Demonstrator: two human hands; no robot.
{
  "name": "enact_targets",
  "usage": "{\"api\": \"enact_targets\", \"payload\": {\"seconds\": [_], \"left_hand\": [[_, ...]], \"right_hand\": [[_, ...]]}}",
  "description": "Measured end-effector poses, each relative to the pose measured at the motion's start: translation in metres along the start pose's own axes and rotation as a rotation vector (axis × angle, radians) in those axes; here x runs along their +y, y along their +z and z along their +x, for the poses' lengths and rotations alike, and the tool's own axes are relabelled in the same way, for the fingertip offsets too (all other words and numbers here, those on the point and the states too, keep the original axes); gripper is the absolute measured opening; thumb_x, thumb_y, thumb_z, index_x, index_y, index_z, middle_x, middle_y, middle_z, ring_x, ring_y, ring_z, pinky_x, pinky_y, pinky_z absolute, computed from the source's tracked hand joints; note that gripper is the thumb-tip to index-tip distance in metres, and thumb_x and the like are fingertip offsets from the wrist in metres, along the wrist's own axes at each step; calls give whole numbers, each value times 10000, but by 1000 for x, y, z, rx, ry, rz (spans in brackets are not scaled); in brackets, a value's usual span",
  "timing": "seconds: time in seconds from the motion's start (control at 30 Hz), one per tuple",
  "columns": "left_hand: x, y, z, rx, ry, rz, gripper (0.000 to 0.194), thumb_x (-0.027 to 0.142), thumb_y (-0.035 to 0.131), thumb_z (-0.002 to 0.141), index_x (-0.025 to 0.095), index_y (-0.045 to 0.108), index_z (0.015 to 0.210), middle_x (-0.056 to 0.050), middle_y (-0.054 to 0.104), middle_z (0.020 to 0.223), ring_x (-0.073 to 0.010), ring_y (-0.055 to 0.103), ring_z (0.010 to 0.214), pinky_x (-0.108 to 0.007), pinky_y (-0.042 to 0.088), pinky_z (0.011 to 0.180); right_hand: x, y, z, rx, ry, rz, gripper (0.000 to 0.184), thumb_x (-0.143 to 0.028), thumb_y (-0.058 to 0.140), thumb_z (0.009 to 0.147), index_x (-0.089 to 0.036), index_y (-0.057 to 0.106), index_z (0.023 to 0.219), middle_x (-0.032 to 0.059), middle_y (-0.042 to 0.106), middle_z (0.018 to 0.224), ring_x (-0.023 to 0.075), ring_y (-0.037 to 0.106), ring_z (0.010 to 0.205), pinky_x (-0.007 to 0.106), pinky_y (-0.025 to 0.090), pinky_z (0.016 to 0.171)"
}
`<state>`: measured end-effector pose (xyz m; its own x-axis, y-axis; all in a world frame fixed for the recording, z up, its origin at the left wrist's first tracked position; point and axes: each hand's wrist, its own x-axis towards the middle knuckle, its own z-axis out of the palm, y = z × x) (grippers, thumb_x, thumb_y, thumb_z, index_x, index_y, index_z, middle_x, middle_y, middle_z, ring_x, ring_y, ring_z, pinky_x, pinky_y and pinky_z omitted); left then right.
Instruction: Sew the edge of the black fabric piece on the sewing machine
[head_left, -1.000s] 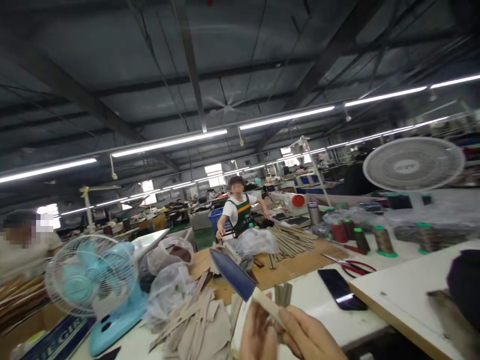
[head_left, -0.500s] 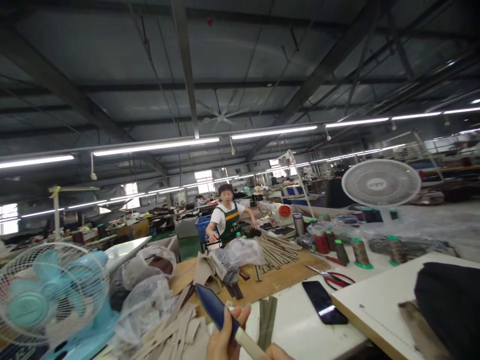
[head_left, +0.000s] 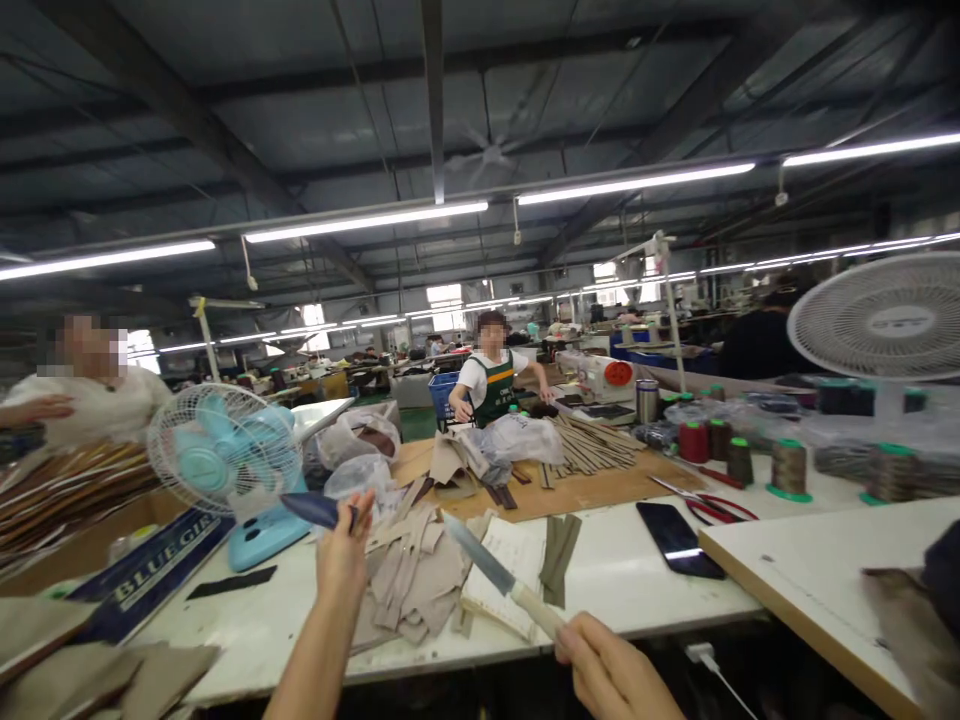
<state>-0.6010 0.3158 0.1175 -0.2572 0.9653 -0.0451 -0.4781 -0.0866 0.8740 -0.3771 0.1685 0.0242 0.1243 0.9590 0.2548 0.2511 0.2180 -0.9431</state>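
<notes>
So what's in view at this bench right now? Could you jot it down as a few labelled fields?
left hand: left hand raised, fingers closed on a dark blue sheath
right hand: right hand grips the pale handle of a knife, blade bare, pointing up and left
table: white table with beige cut pieces, black phone, red-handled scissors
nearby: blue fan, thread spools
others: a person in a green apron
</notes>
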Motion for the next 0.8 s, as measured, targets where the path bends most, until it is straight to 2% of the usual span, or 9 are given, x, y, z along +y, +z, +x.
{"api": "enact_targets", "payload": {"seconds": [0.07,0.13,0.23,0.27,0.4,0.53,0.63,0.7,0.8], "left_hand": [[-4,-23,-5,-30,-25,125,418,132,395,927,123,380,1345,-76,717,721,-159,711,677,-234,545,685],[-24,-39,-24,-133,-80,250,635,126,530,838,143,278,1421,-70,696,618,-228,690,548,-283,535,523],[-67,-53,-55,-254,-91,354,792,241,556,813,209,126,1477,-86,713,705,-256,682,534,-297,504,439],[-78,-55,-62,-360,-62,421,823,310,568,803,216,110,1481,-91,717,760,-240,676,525,-289,498,436],[-92,-51,-71,-667,39,464,721,412,596,746,195,388,1401,-91,708,757,-204,656,539,-268,491,469],[-70,-43,-70,-590,17,347,493,435,634,717,212,650,1156,-100,708,968,-219,667,574,-332,536,538],[-57,-37,-69,-522,-8,90,425,402,728,610,187,726,976,-97,690,1057,-271,681,814,-358,555,723],[-52,-34,-68,-520,-17,-24,431,427,746,583,172,734,931,-106,711,949,-278,670,865,-343,548,757],[-49,-30,-71,-475,-62,-13,481,512,723,633,169,711,969,-62,659,620,-224,658,585,-304,546,560]], "right_hand": [[-6,0,6,-2,24,103,682,-838,308,796,-180,477,734,-41,349,519,128,341,495,237,257,486],[-12,5,17,-32,30,215,680,-838,350,782,-173,494,794,-28,427,556,126,372,496,231,289,486],[-20,20,36,-151,17,323,646,-813,427,774,-170,483,805,6,532,666,123,441,542,220,349,517],[-21,27,41,-192,14,339,637,-807,444,772,-171,472,789,7,538,669,118,446,543,215,351,517],[-24,51,53,-309,23,395,632,-807,473,749,-178,437,796,-19,516,590,96,420,452,194,295,441],[-32,70,57,-391,0,389,633,-807,434,756,-181,416,850,-28,509,541,86,386,390,183,269,394],[-40,83,60,-413,-72,335,590,-765,378,807,-178,411,865,-29,492,521,88,362,374,187,267,384],[-46,91,62,-394,-114,274,523,-699,351,853,-180,412,859,-19,493,524,106,397,393,204,309,407],[-59,103,65,-271,-180,97,384,-536,364,911,-172,447,822,68,582,691,171,566,633,243,422,577]]}}
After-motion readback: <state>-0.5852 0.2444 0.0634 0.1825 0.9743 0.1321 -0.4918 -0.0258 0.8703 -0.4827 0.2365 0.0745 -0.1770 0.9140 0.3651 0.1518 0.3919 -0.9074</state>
